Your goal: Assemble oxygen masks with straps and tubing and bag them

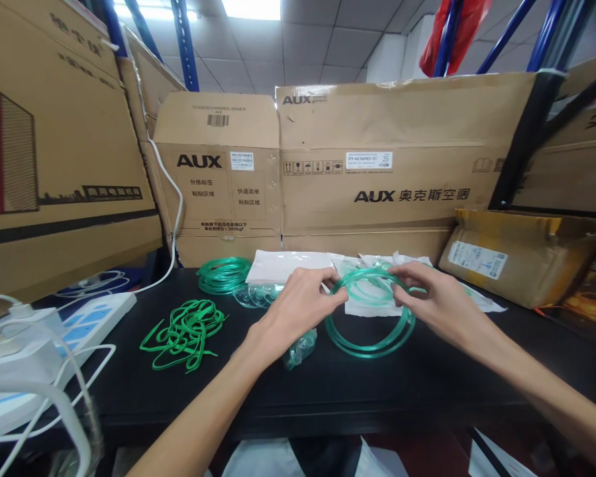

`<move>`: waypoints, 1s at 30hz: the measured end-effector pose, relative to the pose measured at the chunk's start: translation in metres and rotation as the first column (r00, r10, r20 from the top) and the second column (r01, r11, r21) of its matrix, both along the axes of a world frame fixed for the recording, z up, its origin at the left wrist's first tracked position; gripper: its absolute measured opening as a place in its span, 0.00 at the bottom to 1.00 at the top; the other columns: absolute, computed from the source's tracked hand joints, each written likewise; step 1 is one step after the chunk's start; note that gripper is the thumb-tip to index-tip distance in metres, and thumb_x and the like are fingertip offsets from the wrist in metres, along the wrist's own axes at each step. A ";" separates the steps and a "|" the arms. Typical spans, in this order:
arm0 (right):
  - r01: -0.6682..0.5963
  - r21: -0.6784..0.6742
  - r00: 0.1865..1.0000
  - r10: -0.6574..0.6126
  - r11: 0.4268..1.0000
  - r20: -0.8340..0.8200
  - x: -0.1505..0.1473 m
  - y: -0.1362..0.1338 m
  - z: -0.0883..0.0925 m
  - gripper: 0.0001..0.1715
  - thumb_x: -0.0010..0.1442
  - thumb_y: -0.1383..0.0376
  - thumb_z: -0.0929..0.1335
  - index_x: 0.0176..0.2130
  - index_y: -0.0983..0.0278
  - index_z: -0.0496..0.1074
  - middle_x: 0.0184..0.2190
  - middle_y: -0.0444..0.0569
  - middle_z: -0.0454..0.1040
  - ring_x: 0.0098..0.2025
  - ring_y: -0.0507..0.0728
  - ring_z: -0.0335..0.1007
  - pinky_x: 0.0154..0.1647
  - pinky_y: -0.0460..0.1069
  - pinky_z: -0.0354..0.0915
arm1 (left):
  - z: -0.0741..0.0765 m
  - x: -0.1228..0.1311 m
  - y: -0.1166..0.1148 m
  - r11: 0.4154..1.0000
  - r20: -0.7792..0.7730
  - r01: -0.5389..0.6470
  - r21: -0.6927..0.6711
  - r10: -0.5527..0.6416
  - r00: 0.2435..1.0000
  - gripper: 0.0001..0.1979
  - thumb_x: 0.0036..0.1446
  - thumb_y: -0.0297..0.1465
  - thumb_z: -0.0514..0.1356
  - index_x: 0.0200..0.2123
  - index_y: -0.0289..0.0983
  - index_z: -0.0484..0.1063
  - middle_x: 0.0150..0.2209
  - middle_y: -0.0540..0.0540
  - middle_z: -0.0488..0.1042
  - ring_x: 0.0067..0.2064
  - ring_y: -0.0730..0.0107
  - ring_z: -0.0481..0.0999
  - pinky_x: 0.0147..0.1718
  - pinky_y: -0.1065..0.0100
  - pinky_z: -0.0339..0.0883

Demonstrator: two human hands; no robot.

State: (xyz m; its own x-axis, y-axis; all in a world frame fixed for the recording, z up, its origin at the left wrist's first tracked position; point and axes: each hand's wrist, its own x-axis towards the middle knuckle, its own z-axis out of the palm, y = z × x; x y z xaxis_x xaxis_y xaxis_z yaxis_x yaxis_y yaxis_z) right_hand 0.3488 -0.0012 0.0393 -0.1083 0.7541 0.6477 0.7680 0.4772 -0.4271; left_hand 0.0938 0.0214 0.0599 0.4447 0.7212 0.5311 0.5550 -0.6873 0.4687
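A loop of clear green tubing [370, 349] hangs upright between my two hands, just over the black table. My left hand [305, 298] pinches its upper left side between thumb and fingers. On the upper right, my right hand [430, 295] grips the same tubing, fingers curled in. Below my left hand lies a small clear bag of greenish parts [300, 349]. Behind the loop, white packets [298, 266] rest on the table, one showing green tubing inside. Several clear round discs [258, 296] sit partly hidden behind my left hand.
Another coil of green tubing [223, 275] and a tangle of green elastic cord [189, 331] lie at the left. A white power strip [99, 324] with cables borders the table's left side. Cardboard boxes [402, 142] wall the back; a taped carton [501, 258] stands right.
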 end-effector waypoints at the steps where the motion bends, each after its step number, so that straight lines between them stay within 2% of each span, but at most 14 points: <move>1: -0.010 -0.022 0.999 0.009 1.000 -0.047 -0.002 -0.001 -0.008 0.11 0.64 0.58 0.67 0.44 0.60 0.73 0.38 0.50 0.75 0.39 0.60 0.72 0.37 0.53 0.69 | -0.002 -0.001 0.000 1.000 0.009 -0.001 -0.007 0.001 1.000 0.09 0.61 0.35 0.58 0.33 0.39 0.77 0.25 0.53 0.74 0.27 0.70 0.69 0.31 0.68 0.60; 5: -0.102 -0.165 0.982 0.073 0.981 -0.175 -0.008 -0.009 -0.033 0.14 0.68 0.52 0.65 0.40 0.59 0.69 0.30 0.46 0.74 0.34 0.58 0.71 0.36 0.52 0.67 | -0.009 -0.008 -0.002 0.999 0.014 -0.001 -0.046 0.001 1.000 0.12 0.62 0.39 0.59 0.32 0.39 0.77 0.26 0.53 0.75 0.28 0.71 0.71 0.31 0.69 0.60; 8: -0.154 -0.211 0.970 0.106 0.965 -0.220 -0.008 -0.013 -0.041 0.15 0.68 0.51 0.65 0.39 0.59 0.68 0.31 0.46 0.76 0.36 0.59 0.73 0.39 0.53 0.66 | -0.012 -0.014 -0.002 0.998 -0.007 -0.002 -0.068 0.002 1.000 0.13 0.63 0.41 0.60 0.31 0.39 0.75 0.23 0.54 0.72 0.27 0.71 0.69 0.29 0.69 0.59; 11: -0.217 -0.236 0.947 0.145 0.947 -0.285 -0.007 -0.015 -0.038 0.16 0.68 0.50 0.66 0.37 0.59 0.67 0.31 0.46 0.76 0.38 0.59 0.74 0.42 0.53 0.67 | -0.013 -0.017 0.000 0.998 -0.005 0.010 -0.070 -0.010 1.000 0.15 0.64 0.42 0.59 0.31 0.39 0.75 0.25 0.53 0.75 0.28 0.71 0.72 0.31 0.69 0.61; 15: -0.276 -0.245 0.898 0.159 0.929 -0.409 -0.006 -0.013 -0.026 0.16 0.64 0.51 0.70 0.39 0.59 0.65 0.29 0.44 0.74 0.34 0.58 0.76 0.36 0.51 0.67 | -0.011 -0.017 0.003 0.997 0.037 0.044 -0.062 -0.042 0.998 0.16 0.66 0.43 0.58 0.33 0.40 0.77 0.30 0.52 0.80 0.32 0.68 0.77 0.35 0.69 0.65; 18: -0.372 -0.244 0.801 0.178 0.896 -0.571 -0.009 -0.008 -0.017 0.19 0.59 0.52 0.75 0.41 0.59 0.68 0.32 0.43 0.73 0.33 0.59 0.78 0.33 0.52 0.71 | -0.004 -0.019 0.008 0.996 0.079 0.064 -0.070 -0.058 0.995 0.13 0.66 0.42 0.59 0.39 0.40 0.78 0.30 0.52 0.81 0.29 0.69 0.78 0.34 0.69 0.67; 20: -0.423 -0.245 0.728 0.167 0.872 -0.665 -0.015 -0.004 -0.013 0.20 0.56 0.53 0.77 0.43 0.60 0.71 0.37 0.45 0.74 0.37 0.60 0.78 0.39 0.54 0.75 | 0.004 -0.024 0.013 0.996 0.109 0.055 -0.066 -0.047 0.993 0.13 0.65 0.41 0.59 0.45 0.40 0.77 0.31 0.52 0.82 0.26 0.71 0.78 0.32 0.69 0.69; 24: -0.565 -0.227 0.575 0.182 0.793 -0.798 -0.033 0.008 -0.008 0.21 0.61 0.53 0.74 0.50 0.62 0.75 0.46 0.51 0.77 0.50 0.62 0.76 0.55 0.58 0.73 | 0.024 -0.050 0.028 0.998 0.144 -0.058 -0.019 0.061 0.988 0.18 0.65 0.41 0.59 0.52 0.39 0.76 0.35 0.49 0.83 0.25 0.72 0.78 0.31 0.70 0.70; 27: -0.659 -0.194 0.488 0.217 0.727 -0.845 -0.045 0.019 -0.012 0.23 0.64 0.53 0.71 0.53 0.64 0.74 0.49 0.54 0.78 0.50 0.62 0.77 0.61 0.60 0.69 | 0.039 -0.083 0.042 0.979 0.134 -0.194 0.063 0.184 0.974 0.18 0.65 0.41 0.59 0.53 0.40 0.77 0.35 0.48 0.83 0.26 0.71 0.79 0.33 0.69 0.71; 30: -0.683 -0.168 0.427 0.203 0.710 -0.881 -0.050 0.030 -0.019 0.22 0.65 0.54 0.71 0.53 0.64 0.74 0.49 0.54 0.78 0.50 0.62 0.78 0.61 0.59 0.69 | 0.050 -0.121 0.058 0.931 0.112 -0.352 0.099 0.341 0.933 0.18 0.65 0.41 0.58 0.51 0.41 0.78 0.36 0.49 0.83 0.27 0.69 0.80 0.33 0.69 0.70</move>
State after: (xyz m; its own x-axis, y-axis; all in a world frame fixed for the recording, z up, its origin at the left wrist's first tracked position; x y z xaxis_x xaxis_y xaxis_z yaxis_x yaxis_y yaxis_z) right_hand 0.2987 0.0288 0.0206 -0.1784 0.9503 0.2550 -0.2507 0.2067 -0.9457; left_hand -0.0276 0.0793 0.1098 0.1234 0.7527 0.6467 0.7268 -0.5123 0.4576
